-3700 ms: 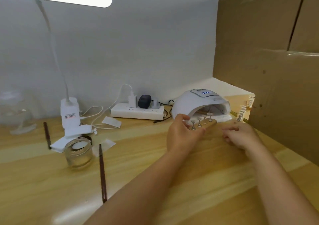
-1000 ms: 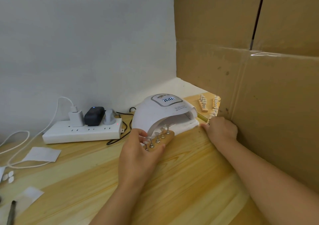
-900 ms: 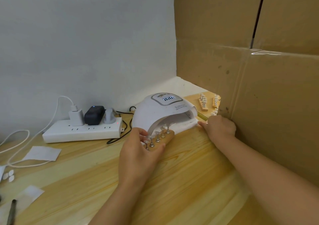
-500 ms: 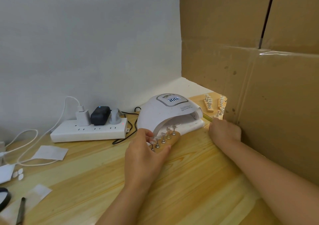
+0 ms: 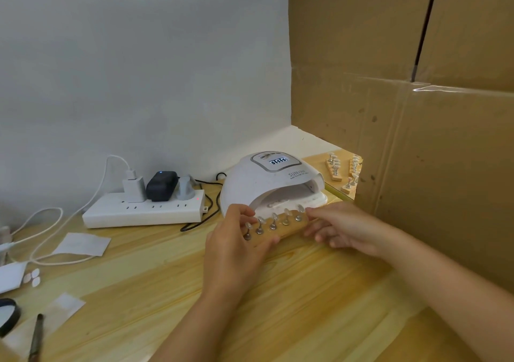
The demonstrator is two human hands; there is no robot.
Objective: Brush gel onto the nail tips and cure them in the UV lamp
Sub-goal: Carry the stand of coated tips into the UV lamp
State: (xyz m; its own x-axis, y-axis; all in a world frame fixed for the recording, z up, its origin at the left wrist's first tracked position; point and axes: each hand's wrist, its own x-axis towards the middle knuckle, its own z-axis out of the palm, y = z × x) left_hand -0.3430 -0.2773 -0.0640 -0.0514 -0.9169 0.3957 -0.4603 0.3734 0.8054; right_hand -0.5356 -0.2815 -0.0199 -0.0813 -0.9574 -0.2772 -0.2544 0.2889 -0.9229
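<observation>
Moved: right hand (image 5: 345, 229) has come off the spot by the cardboard wall (image 5: 417, 128) and now meets the right end of the wooden strip (image 5: 278, 229); half a second ago only the left hand was on it.
Left hand: left hand (image 5: 236, 246) grips the strip's left end, thumb under its near edge, fingers curled over the far edge.
Right hand: fingertips pinch the strip's right end, the other fingers loosely bent beneath.
Strip: tilted, right end higher and farther away; held just in front of the lamp's mouth, above the table (image 5: 167, 292).
Nail tips: five nail tips (image 5: 274, 217) stand in a row on small metal stems along the strip; whether they carry gel cannot be told.
Lamp: white dome lamp (image 5: 267, 179) sits behind the strip, its opening facing the hands, its top display lit; digits too blurred to read.
Behind the lamp: three more strips (image 5: 343, 170) of tips lie by the cardboard wall.
Power strip: white power strip (image 5: 144, 213) lies left of the lamp with three plugs in it and a small red light.
Left side: white paper squares (image 5: 83, 243), four loose tips (image 5: 32, 277), a brush (image 5: 36, 336) and a dark ring (image 5: 8, 315) at the edge.
</observation>
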